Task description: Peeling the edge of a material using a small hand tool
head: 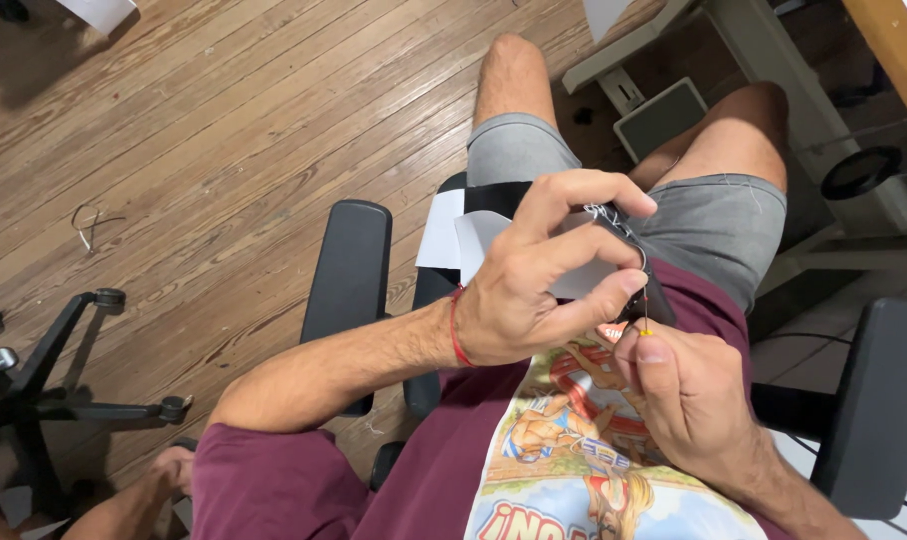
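Here the left hand is pinching the black-and-white fabric piece above the lap, fingers closed on its edge, while the right hand is gripping a yellow-headed pin just beneath it. Keeping the layers taut and steering the point away from the thumb seems wise. Around them, chair armrests are flanking wooden floor.

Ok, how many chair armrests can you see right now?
2. One black armrest sits beside the person's left forearm, left of the left hand. The other armrest is at the right edge, beyond the right hand. The neighbouring chair's arms are out of view.
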